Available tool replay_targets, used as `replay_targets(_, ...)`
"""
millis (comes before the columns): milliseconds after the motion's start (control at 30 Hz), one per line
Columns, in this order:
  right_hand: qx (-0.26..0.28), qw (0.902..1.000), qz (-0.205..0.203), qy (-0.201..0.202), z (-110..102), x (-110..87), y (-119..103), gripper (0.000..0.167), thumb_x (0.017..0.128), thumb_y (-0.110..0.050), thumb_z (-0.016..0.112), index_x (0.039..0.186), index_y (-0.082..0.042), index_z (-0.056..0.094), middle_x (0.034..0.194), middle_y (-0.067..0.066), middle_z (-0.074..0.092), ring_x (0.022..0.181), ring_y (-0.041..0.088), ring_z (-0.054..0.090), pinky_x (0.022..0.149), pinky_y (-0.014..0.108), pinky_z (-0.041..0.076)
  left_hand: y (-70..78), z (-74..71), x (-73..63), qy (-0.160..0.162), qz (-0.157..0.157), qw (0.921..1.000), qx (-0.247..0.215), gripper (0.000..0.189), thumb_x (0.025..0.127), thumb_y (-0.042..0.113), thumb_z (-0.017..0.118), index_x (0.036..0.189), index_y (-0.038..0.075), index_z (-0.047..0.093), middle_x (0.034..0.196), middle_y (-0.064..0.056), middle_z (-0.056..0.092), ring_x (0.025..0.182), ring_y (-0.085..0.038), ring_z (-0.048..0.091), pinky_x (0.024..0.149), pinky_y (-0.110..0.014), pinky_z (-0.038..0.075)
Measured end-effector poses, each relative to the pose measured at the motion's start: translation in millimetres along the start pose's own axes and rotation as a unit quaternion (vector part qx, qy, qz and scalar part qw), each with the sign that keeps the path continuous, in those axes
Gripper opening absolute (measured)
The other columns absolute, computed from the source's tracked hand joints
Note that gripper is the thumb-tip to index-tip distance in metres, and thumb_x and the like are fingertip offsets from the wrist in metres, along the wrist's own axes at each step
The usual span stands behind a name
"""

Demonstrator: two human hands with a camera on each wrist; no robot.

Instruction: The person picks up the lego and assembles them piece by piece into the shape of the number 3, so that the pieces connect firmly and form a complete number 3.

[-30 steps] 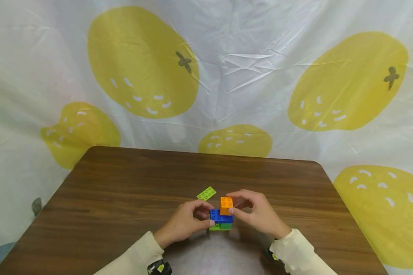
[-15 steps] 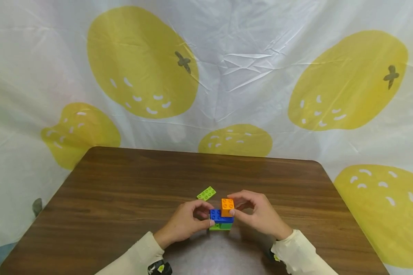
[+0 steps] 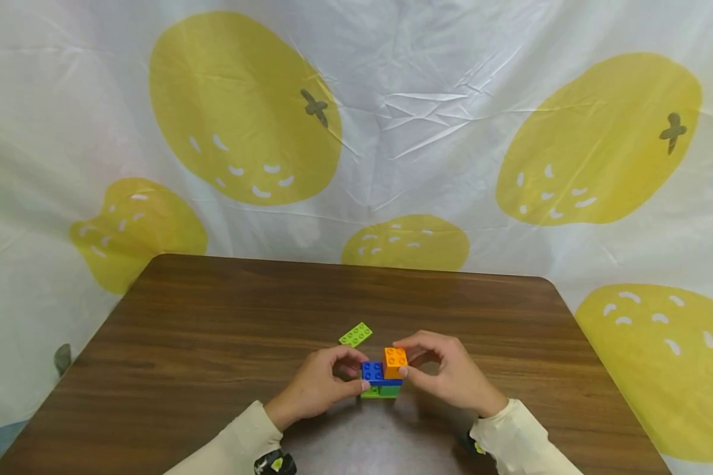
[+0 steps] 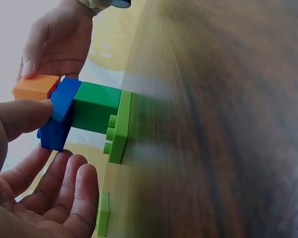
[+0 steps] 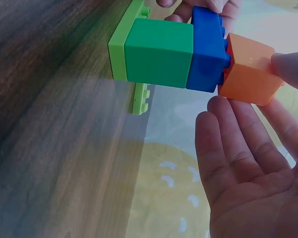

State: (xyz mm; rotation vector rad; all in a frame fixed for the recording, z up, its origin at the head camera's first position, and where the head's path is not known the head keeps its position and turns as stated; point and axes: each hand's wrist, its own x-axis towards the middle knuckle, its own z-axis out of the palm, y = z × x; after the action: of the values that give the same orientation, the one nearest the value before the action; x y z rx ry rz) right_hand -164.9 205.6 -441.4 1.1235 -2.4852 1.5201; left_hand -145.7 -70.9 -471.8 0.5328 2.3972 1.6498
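Note:
A small stack of toy building bricks stands on the table: a lime green plate (image 4: 120, 134) at the bottom, a green brick (image 5: 159, 52) on it, then a flat blue brick (image 3: 372, 371). My left hand (image 3: 321, 386) pinches the left end of the blue brick between thumb and fingers. An orange brick (image 3: 395, 362) sits over the blue brick's right end, slightly tilted, with blue studs showing beneath its edge in the right wrist view. My right hand (image 3: 451, 375) pinches this orange brick, thumb on the near side and fingers behind.
A second lime green plate (image 3: 355, 334) lies loose on the brown table (image 3: 243, 310), just beyond the stack. Behind the table's far edge hangs a white cloth (image 3: 416, 165) printed with yellow fruit.
The orange brick has shifted slightly to the right and toward the person along the blue brick, carried by my right hand. The left hand keeps its hold on the blue brick.

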Motion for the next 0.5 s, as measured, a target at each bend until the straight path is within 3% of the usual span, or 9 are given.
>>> replay_targets(500,0.003,1.0,-0.007,0.004,2.1,-0.9,3.9,0.036,0.091,-0.009,0.083,0.124,-0.019,0.074,0.11,-0.001,0.076,0.089,0.016,0.075,0.078,0.036,0.066,0.8,-1.0,-0.3,-0.007,-0.005,1.0,-0.002,0.032,0.091,0.025,0.085,0.118,0.012,0.074,0.115,-0.004,0.076,0.099,-0.016,0.07,0.084,-0.027,0.06)
